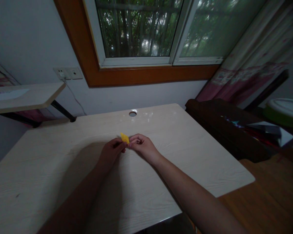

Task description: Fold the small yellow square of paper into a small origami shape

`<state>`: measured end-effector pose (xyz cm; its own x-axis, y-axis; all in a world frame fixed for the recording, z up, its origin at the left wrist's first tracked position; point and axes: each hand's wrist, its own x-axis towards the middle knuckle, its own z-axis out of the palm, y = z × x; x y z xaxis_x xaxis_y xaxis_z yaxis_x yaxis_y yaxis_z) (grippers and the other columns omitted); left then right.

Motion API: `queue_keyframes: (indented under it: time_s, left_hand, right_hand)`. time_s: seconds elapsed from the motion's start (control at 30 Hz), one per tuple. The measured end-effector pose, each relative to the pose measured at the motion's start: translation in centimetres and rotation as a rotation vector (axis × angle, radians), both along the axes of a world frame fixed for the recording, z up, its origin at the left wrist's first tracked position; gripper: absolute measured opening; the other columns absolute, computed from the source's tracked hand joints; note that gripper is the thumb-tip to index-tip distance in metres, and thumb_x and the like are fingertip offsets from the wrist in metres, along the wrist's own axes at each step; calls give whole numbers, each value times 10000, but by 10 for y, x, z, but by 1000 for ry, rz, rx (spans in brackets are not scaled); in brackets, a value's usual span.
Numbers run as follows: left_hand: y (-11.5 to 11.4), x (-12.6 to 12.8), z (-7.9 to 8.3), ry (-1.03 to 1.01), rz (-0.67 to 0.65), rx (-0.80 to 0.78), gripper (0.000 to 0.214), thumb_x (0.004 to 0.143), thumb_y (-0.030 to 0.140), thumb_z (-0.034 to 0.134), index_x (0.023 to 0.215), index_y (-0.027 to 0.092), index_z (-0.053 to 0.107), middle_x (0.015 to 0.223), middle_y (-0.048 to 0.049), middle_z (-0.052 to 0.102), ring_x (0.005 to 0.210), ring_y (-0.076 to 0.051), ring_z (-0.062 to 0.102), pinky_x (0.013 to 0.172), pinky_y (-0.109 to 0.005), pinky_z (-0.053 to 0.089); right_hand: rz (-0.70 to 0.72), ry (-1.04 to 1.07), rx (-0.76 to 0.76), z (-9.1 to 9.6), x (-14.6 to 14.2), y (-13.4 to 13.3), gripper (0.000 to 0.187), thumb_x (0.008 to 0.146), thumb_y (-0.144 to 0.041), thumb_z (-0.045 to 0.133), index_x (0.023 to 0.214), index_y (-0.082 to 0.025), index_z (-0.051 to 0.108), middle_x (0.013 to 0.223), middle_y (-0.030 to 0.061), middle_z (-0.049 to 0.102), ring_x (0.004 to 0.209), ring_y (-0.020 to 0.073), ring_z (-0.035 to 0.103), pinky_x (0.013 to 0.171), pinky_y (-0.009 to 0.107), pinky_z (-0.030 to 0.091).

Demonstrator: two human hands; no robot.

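A small piece of folded yellow paper (124, 137), pointed at its upper left end, is held up between my two hands over the middle of the desk. My left hand (113, 149) pinches its lower edge between thumb and fingers. From the right, my right hand (143, 144) has its thumb and fingertips closed at the paper's right edge. The lower part of the paper is covered by my fingertips, so its full shape does not show.
The pale wood-grain desk (161, 130) has a round cable hole (132, 114) near its back edge. A raised shelf (39, 96) on black legs stands at the back left. Beyond are a wall socket (67, 73), a window and a curtain (249, 61); dark furniture (219, 130) adjoins the right side.
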<state>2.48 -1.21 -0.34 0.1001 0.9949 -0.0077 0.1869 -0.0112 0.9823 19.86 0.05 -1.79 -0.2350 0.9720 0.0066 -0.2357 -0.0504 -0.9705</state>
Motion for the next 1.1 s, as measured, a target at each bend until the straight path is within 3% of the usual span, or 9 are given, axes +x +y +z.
queue_keyframes:
  time_s: [0.33, 0.6, 1.1]
  left_hand:
    - [-3, 2, 8, 76, -18, 4, 231, 775, 399, 624, 769, 178, 689, 622, 4, 622, 613, -142, 556, 609, -239, 415]
    - [-2, 3, 8, 169, 59, 42, 254, 784, 416, 600, 781, 185, 704, 608, 7, 638, 588, -147, 568, 597, -243, 414]
    - [-4, 0, 8, 108, 14, 75, 240, 795, 399, 605, 740, 180, 689, 616, 9, 609, 599, -139, 537, 589, -235, 400]
  right_hand:
    - [29, -20, -16, -1, 1, 0, 248, 693, -370, 765, 765, -153, 670, 688, 26, 680, 616, 120, 600, 634, 265, 479]
    - [27, -103, 46, -8, 1, 0, 248, 717, -383, 755, 732, -158, 650, 692, 17, 680, 620, 116, 594, 629, 248, 451]
    - [80, -99, 4, -3, 1, -2, 276, 753, -427, 720, 733, -163, 641, 688, 24, 688, 595, 112, 596, 601, 243, 462]
